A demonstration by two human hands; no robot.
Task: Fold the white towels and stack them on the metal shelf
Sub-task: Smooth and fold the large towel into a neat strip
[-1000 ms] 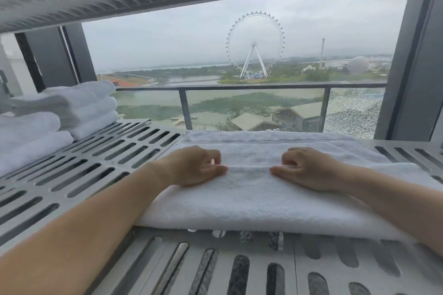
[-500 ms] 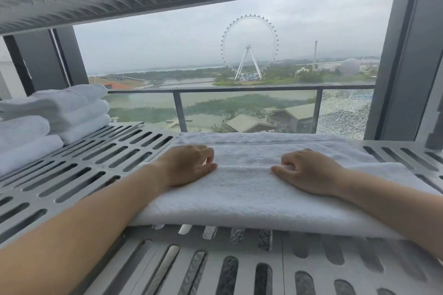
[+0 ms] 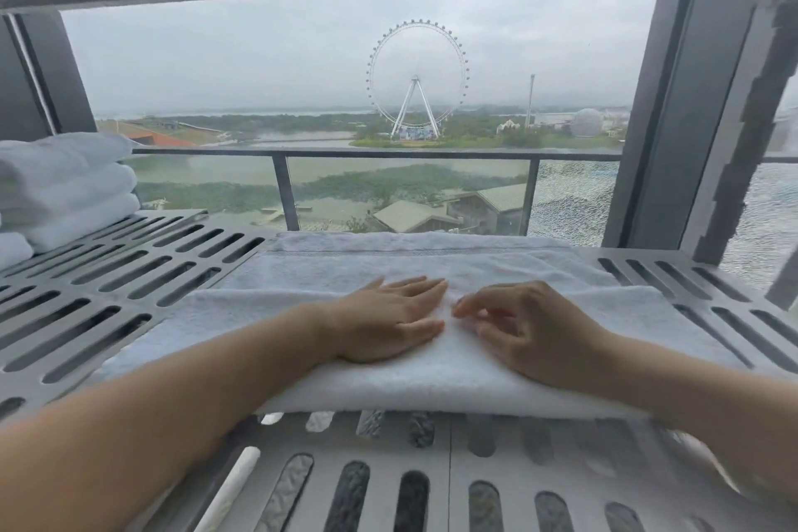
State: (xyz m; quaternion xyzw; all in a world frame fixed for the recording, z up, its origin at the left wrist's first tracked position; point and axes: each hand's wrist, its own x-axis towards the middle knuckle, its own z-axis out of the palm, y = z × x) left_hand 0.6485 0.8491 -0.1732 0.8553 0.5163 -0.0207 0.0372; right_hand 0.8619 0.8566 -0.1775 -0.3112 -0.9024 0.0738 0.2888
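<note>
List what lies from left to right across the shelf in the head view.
stack of folded towels → bare slotted metal shelf → left hand flat on the white towel → right hand, fingers curled → slotted shelf again.

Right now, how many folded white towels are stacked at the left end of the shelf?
4 visible: three piled at the far left, top, middle, bottom, and a fourth in front, cut by the frame edge. More may lie out of view.
</note>
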